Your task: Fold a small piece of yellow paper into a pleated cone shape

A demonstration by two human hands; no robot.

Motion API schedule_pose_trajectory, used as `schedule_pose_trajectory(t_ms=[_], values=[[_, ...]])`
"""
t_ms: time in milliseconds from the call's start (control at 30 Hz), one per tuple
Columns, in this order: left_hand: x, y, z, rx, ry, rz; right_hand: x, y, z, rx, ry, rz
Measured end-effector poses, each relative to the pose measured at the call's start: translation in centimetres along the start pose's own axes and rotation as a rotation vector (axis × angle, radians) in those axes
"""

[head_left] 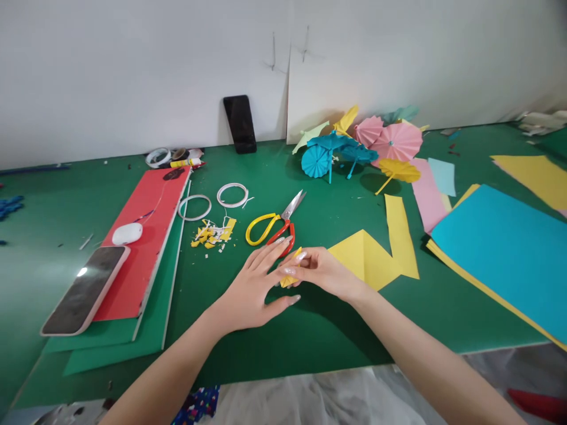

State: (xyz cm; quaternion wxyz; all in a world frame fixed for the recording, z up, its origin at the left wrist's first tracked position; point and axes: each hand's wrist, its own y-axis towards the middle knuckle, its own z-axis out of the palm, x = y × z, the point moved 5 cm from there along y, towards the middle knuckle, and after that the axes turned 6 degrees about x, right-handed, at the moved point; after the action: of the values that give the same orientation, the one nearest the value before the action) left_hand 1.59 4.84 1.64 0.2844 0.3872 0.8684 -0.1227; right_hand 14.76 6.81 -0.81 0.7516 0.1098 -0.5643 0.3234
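Observation:
My right hand (325,271) pinches a small piece of folded yellow paper (290,278) between thumb and fingertips. Close against it is my left hand (257,283), open, its fingers stretched out and its thumb apart; its index fingertip reaches the paper, though whether it presses on it is hard to see. Just beyond the hands lie scissors (286,213) with one yellow and one red handle, blades apart and partly hidden by my left fingers. To the right of my right hand rests a creased yellow paper sheet (363,260) with a strip-like arm.
Several paper umbrellas (396,141) stand by the wall beside a black phone (240,124). Tape rolls (233,195) and yellow scraps (215,234) lie left of the scissors. A red board (133,265) carries another phone (86,289) and white earphone case (127,234). Blue paper (509,254) lies right.

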Motion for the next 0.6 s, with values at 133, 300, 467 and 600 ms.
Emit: schedule_pose_trajectory(t_ms=[133, 300, 467, 600], values=[[1.1, 0.1, 0.0, 0.079, -0.588, -0.008, 0.2, 0.0, 0.2, 0.086, -0.078, 0.002], [3.2, 0.0, -2.4, -0.257, -0.702, -0.192, 1.1, -0.8, 1.0, 0.097, -0.228, -0.038], [0.4, -0.2, -1.0, 0.087, -0.621, -0.205, 2.1, -3.0, 2.8, 0.176, -0.441, -0.109], [-2.0, -0.7, 0.3, 0.2, -0.733, -0.162, 2.2, -5.1, 4.1, 0.248, -0.579, -0.079]])
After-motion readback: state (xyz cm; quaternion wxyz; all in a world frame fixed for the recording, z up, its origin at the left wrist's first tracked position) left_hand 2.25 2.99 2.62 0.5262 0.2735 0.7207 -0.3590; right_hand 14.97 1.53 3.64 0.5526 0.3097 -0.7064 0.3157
